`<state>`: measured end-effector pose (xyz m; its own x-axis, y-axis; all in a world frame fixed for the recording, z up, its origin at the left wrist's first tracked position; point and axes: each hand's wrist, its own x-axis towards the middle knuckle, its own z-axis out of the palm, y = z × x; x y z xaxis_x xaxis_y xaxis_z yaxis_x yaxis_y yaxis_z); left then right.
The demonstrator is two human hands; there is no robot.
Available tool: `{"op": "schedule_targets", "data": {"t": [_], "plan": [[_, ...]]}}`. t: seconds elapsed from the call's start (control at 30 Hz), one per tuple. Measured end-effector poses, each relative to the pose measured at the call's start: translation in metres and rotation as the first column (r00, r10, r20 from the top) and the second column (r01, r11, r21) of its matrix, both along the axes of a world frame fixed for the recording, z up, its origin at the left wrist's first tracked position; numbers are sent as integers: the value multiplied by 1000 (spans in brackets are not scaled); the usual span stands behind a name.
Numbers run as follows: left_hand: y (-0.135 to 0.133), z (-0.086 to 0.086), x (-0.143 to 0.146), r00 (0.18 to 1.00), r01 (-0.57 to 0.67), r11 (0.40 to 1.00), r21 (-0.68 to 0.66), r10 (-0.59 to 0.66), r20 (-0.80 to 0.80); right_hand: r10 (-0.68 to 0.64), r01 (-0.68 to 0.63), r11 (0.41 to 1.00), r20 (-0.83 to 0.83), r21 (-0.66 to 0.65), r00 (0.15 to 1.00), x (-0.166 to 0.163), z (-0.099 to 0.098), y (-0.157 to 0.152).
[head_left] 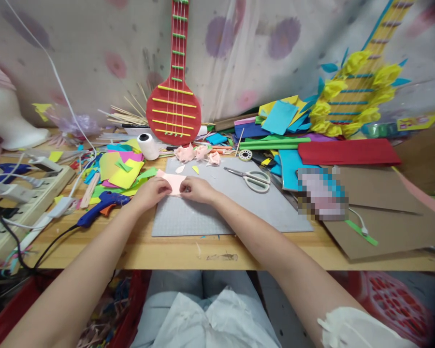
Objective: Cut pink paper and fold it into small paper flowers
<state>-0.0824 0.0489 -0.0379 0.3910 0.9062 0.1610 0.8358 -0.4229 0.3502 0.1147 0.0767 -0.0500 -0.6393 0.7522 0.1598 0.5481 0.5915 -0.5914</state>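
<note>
A small pale pink paper piece (173,182) lies at the near left of a grey cutting mat (235,208). My left hand (151,192) pinches its left side with curled fingers. My right hand (196,189) pinches its right side, fingers pressed together. Both hands rest on the mat. Three finished pink paper flowers (197,153) sit at the mat's far edge. A pair of scissors (252,178) lies on the mat to the right of my hands.
A blue glue gun (101,207) lies left of the mat beside coloured paper scraps (121,169). A white thread spool (148,146), a red paper guitar (173,96), stacked coloured sheets (282,121), brown cardboard (384,208) and a power strip (29,193) crowd the wooden table (188,251).
</note>
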Motion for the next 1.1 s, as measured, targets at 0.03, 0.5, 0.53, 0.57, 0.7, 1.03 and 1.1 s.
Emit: {"op": "schedule_targets", "data": {"t": [0.03, 0.5, 0.53, 0.57, 0.7, 1.03, 1.1], "plan": [[0, -1, -1, 1000, -7, 1000, 3, 7, 4, -3, 2, 1000, 19, 28, 1000, -1, 0, -1], [4, -1, 0, 997, -77, 997, -6, 77, -2, -110, 94, 960, -45, -263, 993, -6, -5, 14], [4, -3, 1, 995, -98, 995, 28, 99, -25, -125, 103, 954, -59, -283, 990, -6, -5, 13], [4, -4, 2, 992, -118, 991, 70, 122, -45, -138, 111, 948, -73, -300, 988, -6, -4, 13], [4, -11, 6, 963, -248, 955, 165, 262, -69, -219, 156, 920, -142, -359, 965, -1, 3, 12], [8, -3, 11, 785, -609, 789, -81, 614, 79, -206, -19, 909, -489, -416, 848, 94, 27, 13], [12, 3, 12, 717, -675, 722, -152, 691, 93, -180, -5, 914, -415, -406, 892, 120, 18, 6]]}}
